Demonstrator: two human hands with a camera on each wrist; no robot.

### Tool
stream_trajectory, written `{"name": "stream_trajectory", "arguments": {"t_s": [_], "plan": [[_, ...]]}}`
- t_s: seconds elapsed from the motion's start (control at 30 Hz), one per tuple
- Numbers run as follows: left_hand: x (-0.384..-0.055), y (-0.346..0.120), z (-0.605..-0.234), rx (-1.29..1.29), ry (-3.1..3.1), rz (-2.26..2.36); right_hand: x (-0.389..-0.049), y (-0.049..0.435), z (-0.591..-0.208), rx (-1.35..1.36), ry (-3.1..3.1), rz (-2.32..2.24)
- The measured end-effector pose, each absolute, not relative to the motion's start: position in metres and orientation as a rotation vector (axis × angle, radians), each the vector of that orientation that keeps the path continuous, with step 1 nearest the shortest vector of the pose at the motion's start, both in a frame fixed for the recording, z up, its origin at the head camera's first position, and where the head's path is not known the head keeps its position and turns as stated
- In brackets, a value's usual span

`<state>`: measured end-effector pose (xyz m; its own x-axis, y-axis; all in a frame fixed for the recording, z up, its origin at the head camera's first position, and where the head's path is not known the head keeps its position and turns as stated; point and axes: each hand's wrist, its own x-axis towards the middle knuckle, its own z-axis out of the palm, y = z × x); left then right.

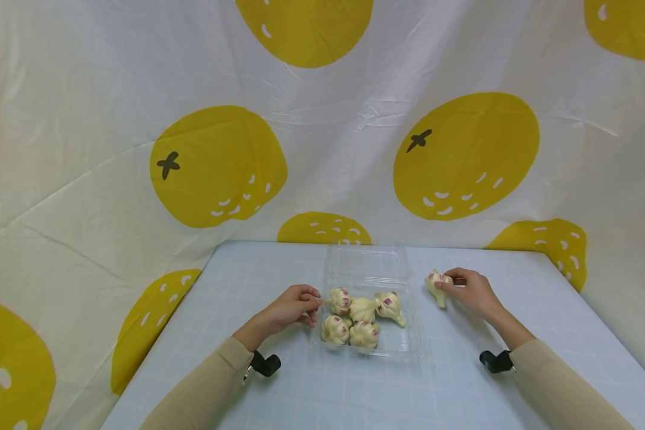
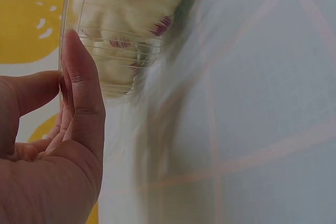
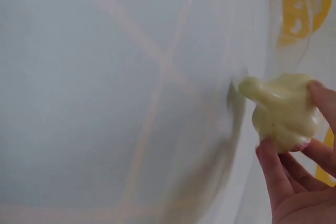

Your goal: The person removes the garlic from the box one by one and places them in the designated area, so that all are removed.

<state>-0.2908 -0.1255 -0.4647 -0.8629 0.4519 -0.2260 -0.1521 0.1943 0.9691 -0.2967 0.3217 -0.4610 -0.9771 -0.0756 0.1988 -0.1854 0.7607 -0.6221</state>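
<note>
left grip [image 1: 290,307] pinches box rim [image 1: 387,353]; right grip [image 1: 475,292] holds garlic [image 1: 435,284], tabletop [image 1: 451,364] showing between.

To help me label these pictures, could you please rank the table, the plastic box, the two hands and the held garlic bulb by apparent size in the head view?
Largest to smallest:
1. Table
2. Plastic box
3. Left hand and right hand, too alike to rank
4. Garlic bulb in the right hand
</note>
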Motion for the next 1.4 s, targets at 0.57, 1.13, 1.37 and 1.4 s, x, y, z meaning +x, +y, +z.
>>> {"name": "stream_trajectory", "arguments": {"t_s": [0.57, 1.13, 1.37, 1.4], "plan": [[-0.289, -0.126, -0.465, 0.258, 2.016, 1.708, -0.308, 0.315, -0.468, 0.109, -2.826, 1.069], [-0.285, -0.127, -0.466, 0.295, 2.0, 1.747, -0.308, 0.31, -0.476, 0.118, -2.869, 1.163], [-0.287, -0.126, -0.465, 0.298, 2.009, 1.74, -0.305, 0.312, -0.47, 0.095, -2.896, 1.141], [-0.287, -0.126, -0.465, 0.299, 2.009, 1.74, -0.303, 0.313, -0.469, 0.094, -2.899, 1.131]]}}
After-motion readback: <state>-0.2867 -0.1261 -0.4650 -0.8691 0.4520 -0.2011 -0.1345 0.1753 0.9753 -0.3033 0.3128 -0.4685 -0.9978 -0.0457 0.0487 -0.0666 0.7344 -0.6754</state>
